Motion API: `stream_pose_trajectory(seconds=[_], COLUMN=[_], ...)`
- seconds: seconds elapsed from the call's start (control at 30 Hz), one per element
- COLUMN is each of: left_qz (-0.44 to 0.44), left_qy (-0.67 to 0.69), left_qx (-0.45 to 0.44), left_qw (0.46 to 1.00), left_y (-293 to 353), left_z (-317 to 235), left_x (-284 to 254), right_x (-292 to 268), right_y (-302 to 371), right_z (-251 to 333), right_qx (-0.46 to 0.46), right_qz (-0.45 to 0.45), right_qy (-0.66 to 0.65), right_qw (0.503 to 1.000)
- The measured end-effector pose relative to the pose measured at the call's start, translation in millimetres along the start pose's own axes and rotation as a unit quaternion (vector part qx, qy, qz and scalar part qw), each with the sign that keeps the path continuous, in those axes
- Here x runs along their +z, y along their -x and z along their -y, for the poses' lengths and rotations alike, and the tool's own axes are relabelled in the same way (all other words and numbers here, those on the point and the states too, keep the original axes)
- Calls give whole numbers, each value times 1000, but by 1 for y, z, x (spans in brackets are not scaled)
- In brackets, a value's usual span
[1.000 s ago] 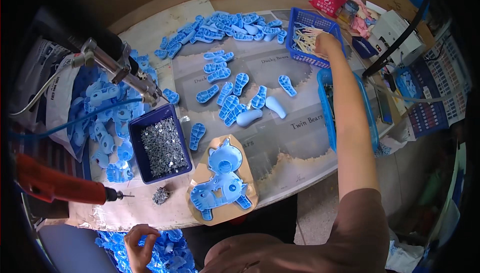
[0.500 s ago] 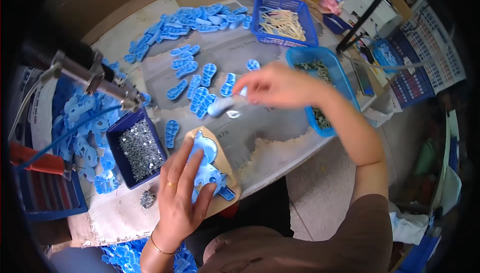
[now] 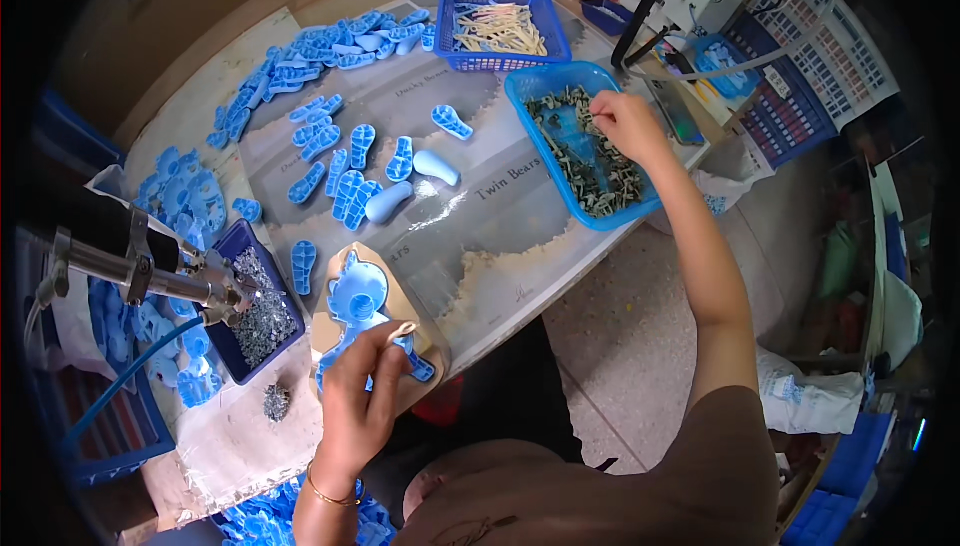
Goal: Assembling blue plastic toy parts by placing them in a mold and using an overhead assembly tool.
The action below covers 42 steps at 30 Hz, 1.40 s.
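My left hand [image 3: 362,401] pinches a small cream strip with a looped end [image 3: 402,330] between thumb and forefinger. Just under it, a blue plastic toy body shell [image 3: 358,291] lies on a tan fixture board [image 3: 432,331] at the table's front edge; my fingers hide part of the shell. My right hand [image 3: 627,128] is at the far right side of a light-blue tray [image 3: 590,216] of small dark greenish parts [image 3: 612,189]. Its fingertips are drawn together, and what they hold, if anything, is too small to make out.
Several blue leg-shaped pieces [image 3: 350,196] lie mid-table, with a heap [image 3: 300,56] behind. A blue basket [image 3: 555,41] holds cream strips. On the left, a metal-tipped tool [image 3: 180,281] overhangs a dark-blue bin [image 3: 240,371] of small metal parts. More blue shells [image 3: 185,191] pile there.
My right hand has moved right, from above the leg pieces to the light-blue tray. My left hand has gone from spread over the shell to pinching the cream strip. The view has shifted.
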<state>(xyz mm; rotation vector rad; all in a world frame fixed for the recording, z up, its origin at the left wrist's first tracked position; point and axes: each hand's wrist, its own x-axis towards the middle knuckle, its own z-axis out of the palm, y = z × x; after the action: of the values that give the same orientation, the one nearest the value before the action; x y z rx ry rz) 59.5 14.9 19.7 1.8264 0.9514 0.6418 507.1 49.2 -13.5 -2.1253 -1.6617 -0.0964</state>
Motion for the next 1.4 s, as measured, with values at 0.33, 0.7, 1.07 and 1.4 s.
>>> stream_pose_trajectory(seconds=[0.33, 0.7, 1.07, 1.4], left_qz=[-30, -25, -37, -64], left_qy=[-2, 181, 232, 34], left_qx=[24, -77, -58, -3], left_qw=[999, 980, 970, 997], left_y=[16, 20, 35, 40], left_z=[11, 16, 26, 29], left_x=[-3, -5, -7, -6], right_x=[7, -5, 3, -3], right_y=[-16, 61, 75, 83], right_z=[-9, 210, 250, 263], right_qx=[-63, -141, -29, -2], right_qz=[-24, 307, 507, 508], right_qy=[-25, -388, -528, -457], right_qw=[997, 858, 681, 730])
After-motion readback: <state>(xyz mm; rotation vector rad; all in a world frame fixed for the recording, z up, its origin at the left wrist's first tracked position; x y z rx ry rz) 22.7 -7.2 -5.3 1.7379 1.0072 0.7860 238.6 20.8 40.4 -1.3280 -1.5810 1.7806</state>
